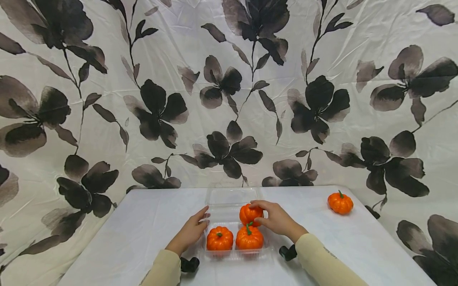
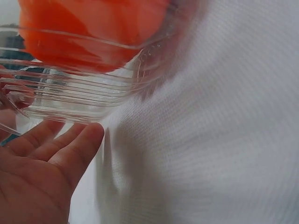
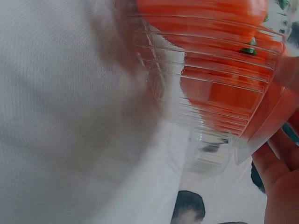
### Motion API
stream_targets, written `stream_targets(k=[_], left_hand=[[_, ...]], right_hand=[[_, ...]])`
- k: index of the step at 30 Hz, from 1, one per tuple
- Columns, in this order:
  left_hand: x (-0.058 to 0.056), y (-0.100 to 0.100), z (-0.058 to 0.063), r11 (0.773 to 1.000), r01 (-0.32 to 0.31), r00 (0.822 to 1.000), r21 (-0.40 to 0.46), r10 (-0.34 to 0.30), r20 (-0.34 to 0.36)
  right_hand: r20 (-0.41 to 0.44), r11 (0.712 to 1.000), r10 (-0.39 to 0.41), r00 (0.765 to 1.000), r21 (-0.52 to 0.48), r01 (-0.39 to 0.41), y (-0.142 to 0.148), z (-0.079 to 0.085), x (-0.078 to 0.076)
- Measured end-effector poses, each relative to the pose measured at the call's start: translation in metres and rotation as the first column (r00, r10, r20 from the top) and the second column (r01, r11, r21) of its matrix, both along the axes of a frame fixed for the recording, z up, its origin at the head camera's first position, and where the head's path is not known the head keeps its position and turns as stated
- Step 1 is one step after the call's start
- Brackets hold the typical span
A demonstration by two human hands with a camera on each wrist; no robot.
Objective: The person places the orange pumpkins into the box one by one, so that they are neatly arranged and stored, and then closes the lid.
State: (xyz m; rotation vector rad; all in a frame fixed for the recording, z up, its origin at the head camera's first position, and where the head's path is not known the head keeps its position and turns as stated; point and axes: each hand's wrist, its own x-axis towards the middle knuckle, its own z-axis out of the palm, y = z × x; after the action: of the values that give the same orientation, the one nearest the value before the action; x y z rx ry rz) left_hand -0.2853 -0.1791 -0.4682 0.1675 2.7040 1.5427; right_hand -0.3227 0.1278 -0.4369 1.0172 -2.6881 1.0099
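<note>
A clear plastic clamshell container point(image 1: 234, 254) lies on the table with its lid point(image 1: 233, 196) folded back. Two orange toy pumpkins with green stems sit in its front part, the left pumpkin point(image 1: 220, 240) and the right pumpkin point(image 1: 249, 240). My right hand point(image 1: 278, 219) grips a third pumpkin point(image 1: 247, 214) at the container's back right, thumb and fingers around it. On the opposite side my left hand point(image 1: 189, 233) rests against the container; its extended fingers point(image 2: 77, 151) touch the ribbed wall in the left wrist view.
Another orange pumpkin point(image 1: 340, 203) stands on the white-covered table point(image 1: 150, 222) near its back right corner. Behind the table hangs a white cloth point(image 1: 193, 167) with dark flower prints. Dark wrist cameras sit beside both sleeves.
</note>
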Motion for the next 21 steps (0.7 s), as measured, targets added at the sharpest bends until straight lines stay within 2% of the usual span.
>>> stream_targets(k=[10,21], left_hand=[[-0.0019,-0.0006,-0.0054,1.000,0.004,1.000,0.006,-0.004,0.000],[-0.0006,0.0002,-0.0018,1.000,0.002,1.000,0.012,-0.002,-0.004]], right_hand=[[0.021,0.998,-0.033,0.999,0.052,0.032,-0.0029,0.0001,0.0008],[0.010,0.997,-0.034,0.999,0.066,0.034,-0.0024,0.0022,-0.0009]])
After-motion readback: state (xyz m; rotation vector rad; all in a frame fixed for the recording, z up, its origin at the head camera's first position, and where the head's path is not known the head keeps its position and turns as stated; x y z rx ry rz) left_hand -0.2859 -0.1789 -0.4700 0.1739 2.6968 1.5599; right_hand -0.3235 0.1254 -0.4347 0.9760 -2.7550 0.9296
